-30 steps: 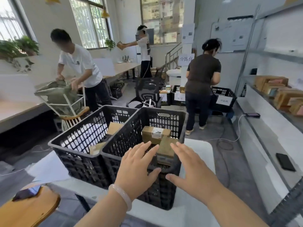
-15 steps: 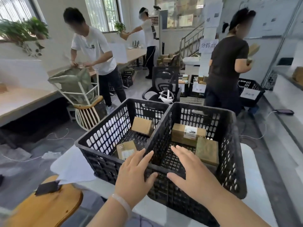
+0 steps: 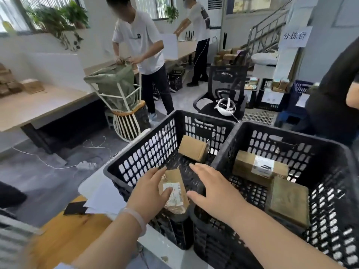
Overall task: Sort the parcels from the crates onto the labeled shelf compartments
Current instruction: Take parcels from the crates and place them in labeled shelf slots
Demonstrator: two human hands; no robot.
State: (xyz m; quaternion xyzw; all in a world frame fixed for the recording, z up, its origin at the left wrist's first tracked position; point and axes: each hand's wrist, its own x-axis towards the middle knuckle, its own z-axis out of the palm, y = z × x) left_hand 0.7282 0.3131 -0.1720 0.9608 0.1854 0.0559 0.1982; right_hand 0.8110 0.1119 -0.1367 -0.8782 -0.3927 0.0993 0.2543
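We are looking down at two black crates sitting side by side on a white table point(image 3: 163, 251). The left crate point(image 3: 139, 150) is holding two brown parcels. The right crate point(image 3: 281, 140) is holding two more.

Behind the crates, a person in a white shirt point(image 3: 139, 41) is gripping the top of a big green sack point(image 3: 114, 84). A black office chair point(image 3: 223, 88) is carrying a white headset point(image 3: 225, 106). On the right, a paper sign point(image 3: 294, 35) is showing the words 分拣台.

In the right crate, a long box point(image 3: 260, 167) is lying at the back. It is wearing a white label with a black mark, but the writing is too small for us to read. A plain box point(image 3: 289, 200) is lying just in front of it, near the right wall.

In the left crate, the far parcel point(image 3: 193, 147) is leaning in the back corner. The near parcel point(image 3: 178, 199) is leaning against the front wall, and its white label is too blurry to read.

Our left hand point(image 3: 149, 195) is reaching into the left crate with fingers straight, and its thumb is touching the near parcel's label. Our right hand point(image 3: 215, 193) is hovering just beside that parcel, fingers spread wide and holding nothing. A pale bracelet point(image 3: 136, 218) is sitting on our left wrist.
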